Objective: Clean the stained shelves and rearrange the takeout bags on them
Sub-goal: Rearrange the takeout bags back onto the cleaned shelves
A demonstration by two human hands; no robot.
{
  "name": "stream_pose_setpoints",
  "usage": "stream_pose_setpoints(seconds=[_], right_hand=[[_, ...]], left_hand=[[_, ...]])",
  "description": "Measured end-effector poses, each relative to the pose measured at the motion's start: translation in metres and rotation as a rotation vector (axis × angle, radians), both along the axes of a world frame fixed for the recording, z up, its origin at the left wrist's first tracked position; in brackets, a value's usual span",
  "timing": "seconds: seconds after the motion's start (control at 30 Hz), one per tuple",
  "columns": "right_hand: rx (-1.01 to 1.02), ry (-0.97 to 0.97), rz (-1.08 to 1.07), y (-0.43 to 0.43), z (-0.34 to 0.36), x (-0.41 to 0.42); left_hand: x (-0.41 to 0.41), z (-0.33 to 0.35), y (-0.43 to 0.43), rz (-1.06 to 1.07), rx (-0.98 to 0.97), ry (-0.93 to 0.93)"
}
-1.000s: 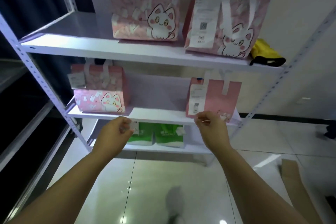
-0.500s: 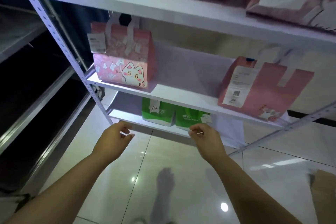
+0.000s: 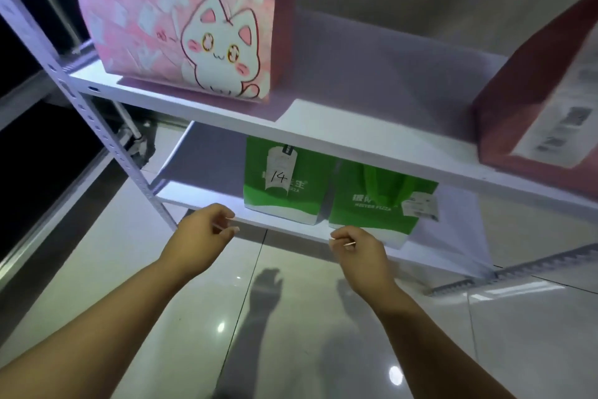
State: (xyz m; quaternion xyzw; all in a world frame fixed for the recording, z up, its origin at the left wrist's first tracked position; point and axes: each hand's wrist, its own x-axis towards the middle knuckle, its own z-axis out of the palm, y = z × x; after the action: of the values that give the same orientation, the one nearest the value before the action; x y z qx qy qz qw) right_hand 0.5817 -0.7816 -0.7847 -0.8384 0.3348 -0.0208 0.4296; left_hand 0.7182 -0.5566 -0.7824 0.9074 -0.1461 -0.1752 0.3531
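1. I see free room on the lower shelf [image 3: 207,172], between the left upright [image 3: 97,126] and the green bag marked 14 [image 3: 284,185].
2. That bag and the second green bag [image 3: 375,204], standing just beside it, block the shelf's middle. Bare shelf shows to their right.
3. The middle shelf [image 3: 356,126] hangs close over both bags' tops.
4. Up there, a wide bare gap lies between the cat bag [image 3: 194,36] and the dark pink bag [image 3: 543,107].
5. My left grip [image 3: 207,230] and right grip [image 3: 359,253] hover before the lower shelf's edge, over the floor [image 3: 291,317].

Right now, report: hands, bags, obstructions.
Left hand and right hand loosely curled, gripping nothing. Green bag marked 14 and second green bag upright on bottom shelf. Path clear.
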Motion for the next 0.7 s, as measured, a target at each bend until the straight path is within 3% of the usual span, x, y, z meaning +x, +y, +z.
stream_pose_setpoints(seconds=[0.3, 0.47, 0.7], right_hand=[[-0.091, -0.019, -0.103, -0.023, -0.119, 0.055], [-0.013, -0.040, -0.084, -0.030, -0.145, 0.079], [-0.025, -0.024, -0.107, -0.032, -0.155, 0.101]], left_hand=[[0.066, -0.135, -0.035, 0.009, -0.063, -0.093], [0.088, -0.162, -0.052, 0.004, -0.048, -0.146], [0.101, -0.166, -0.064, -0.023, -0.255, -0.107]])
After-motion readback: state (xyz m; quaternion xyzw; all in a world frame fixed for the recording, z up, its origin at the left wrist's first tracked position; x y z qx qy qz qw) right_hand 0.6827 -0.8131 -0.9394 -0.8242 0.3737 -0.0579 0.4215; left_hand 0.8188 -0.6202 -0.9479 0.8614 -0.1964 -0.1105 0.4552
